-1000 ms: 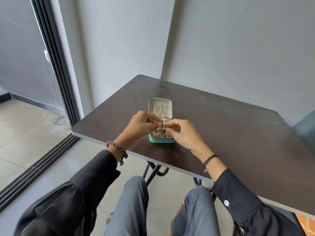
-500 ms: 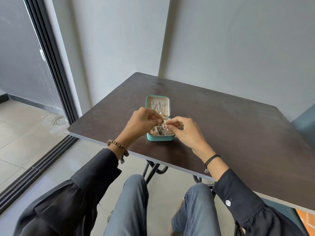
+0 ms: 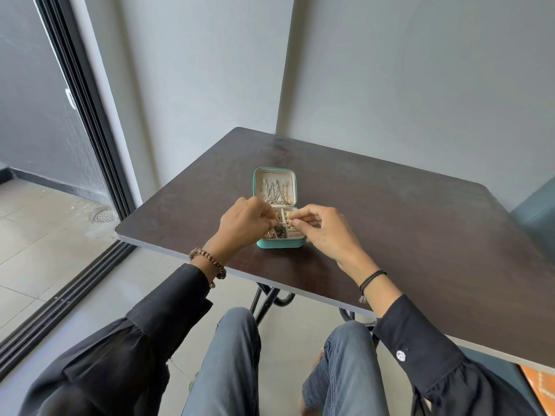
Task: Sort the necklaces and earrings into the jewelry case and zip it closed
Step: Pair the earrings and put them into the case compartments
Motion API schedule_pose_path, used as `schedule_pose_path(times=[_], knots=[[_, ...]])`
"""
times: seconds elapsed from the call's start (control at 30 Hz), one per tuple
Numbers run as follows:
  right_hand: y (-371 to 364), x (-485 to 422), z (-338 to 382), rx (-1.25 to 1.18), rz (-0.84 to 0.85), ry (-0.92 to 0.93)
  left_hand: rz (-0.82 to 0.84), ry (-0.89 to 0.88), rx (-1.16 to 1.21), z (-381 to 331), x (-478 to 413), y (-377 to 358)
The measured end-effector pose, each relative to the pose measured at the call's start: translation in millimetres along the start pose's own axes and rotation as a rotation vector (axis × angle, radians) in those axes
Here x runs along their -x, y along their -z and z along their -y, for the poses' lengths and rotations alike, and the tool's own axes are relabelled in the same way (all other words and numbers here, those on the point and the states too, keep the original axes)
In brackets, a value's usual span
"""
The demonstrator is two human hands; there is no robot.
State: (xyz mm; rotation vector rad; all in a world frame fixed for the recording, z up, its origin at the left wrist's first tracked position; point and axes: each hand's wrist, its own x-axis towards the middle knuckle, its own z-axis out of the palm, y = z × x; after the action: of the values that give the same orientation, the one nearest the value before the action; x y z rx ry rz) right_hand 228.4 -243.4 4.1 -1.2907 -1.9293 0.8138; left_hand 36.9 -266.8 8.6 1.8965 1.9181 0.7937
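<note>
Dark brown desk (image 3: 390,235) with pale edge, set against the grey wall. One item rests on it: a teal jewelry case (image 3: 280,243), lid open, near the front edge.

Both forearms reach forward over the near edge of the worktop (image 3: 420,235), wrists slightly raised. The left hand (image 3: 244,222) and right hand (image 3: 322,231) meet close together, fingers (image 3: 303,216) curled and pinched at the tips.
</note>
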Motion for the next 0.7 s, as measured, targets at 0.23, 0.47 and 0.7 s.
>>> schedule_pose_path(times=[0.23, 0.47, 0.7], knots=[[-2, 2, 4, 0.126, 0.018, 0.056, -0.047, -0.020, 0.042, 0, 0, 0], [-10, 4, 7, 0.350, 0.080, 0.133, -0.085, -0.028, 0.045, 7, 4, 7], [-11, 4, 8, 0.302, -0.005, 0.128, -0.130, 0.010, 0.087, 17, 10, 8]])
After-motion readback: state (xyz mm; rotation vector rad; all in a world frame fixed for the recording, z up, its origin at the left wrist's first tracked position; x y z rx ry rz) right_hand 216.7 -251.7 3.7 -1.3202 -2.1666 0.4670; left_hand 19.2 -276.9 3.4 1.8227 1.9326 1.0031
